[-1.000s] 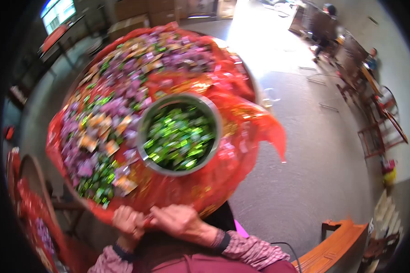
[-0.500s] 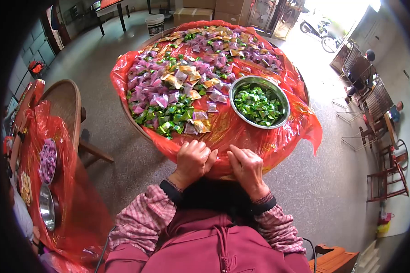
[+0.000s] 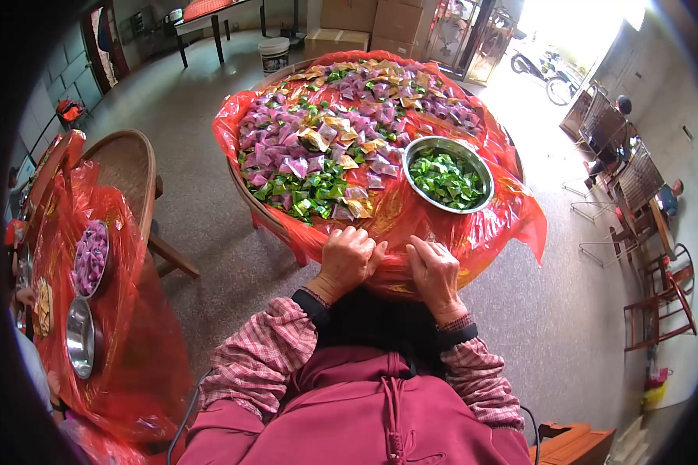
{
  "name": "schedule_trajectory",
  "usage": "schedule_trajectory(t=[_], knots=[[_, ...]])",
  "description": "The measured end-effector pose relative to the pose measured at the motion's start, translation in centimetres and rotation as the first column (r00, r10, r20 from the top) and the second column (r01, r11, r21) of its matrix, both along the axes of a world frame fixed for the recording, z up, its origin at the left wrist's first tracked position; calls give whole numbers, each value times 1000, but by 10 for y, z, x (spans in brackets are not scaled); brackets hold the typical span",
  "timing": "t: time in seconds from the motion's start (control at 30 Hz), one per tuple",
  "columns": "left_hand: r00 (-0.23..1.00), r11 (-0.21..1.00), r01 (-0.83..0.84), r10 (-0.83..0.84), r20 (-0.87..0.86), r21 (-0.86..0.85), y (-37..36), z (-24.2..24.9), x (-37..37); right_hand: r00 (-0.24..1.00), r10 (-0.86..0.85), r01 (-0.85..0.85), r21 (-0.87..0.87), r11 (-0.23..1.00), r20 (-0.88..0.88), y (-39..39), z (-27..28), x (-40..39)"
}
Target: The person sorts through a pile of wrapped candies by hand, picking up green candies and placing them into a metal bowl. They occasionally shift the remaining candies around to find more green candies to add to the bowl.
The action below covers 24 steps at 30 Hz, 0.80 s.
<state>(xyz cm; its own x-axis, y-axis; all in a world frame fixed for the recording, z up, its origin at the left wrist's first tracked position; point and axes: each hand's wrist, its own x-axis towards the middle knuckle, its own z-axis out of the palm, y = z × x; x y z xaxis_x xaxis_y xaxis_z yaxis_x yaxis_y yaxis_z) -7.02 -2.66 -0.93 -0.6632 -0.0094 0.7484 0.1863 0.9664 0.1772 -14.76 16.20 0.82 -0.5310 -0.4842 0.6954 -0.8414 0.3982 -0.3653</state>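
Observation:
Before me is a round tray covered by a red plastic sheet [image 3: 512,221]. My left hand [image 3: 349,260] is closed on the sheet's near edge, thumb pointing right. Close beside it, my right hand [image 3: 436,275] pinches the same edge, thumb toward the left. Many small wrapped packets lie spread over the sheet: purple ones [image 3: 267,139], green ones [image 3: 302,198] and orange-gold ones [image 3: 316,138]. A steel bowl [image 3: 408,183] full of green packets [image 3: 446,178] rests on the sheet's right side, beyond my right hand.
At left, a second table has red plastic [image 3: 151,341], a bowl of purple packets [image 3: 91,256], a steel bowl [image 3: 79,341] and another person's hand [image 3: 53,384]. Wooden chairs [image 3: 667,298] line the right wall. A white bucket [image 3: 273,56] and cardboard boxes [image 3: 337,43] stand behind.
The camera view has shifted, so the tray and bowl appear slightly smaller and lower. Both hands keep hold of the sheet's edge, a little farther right in the picture.

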Motion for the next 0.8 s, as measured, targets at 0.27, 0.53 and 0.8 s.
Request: schedule_trajectory(t=[0.27,0.53,0.8], knots=[[1000,1000,-22,22,22,1,1,3,3,986,-20,30,-60,998,163,-1,11,2],[998,1000,9,-10,63,25,0,8,3,990,76,-71,-47,996,121,-22,44,-13],[987,999,-10,2,161,46,1,16,5,983,117,-124,43,991,140,-23,11,-23]])
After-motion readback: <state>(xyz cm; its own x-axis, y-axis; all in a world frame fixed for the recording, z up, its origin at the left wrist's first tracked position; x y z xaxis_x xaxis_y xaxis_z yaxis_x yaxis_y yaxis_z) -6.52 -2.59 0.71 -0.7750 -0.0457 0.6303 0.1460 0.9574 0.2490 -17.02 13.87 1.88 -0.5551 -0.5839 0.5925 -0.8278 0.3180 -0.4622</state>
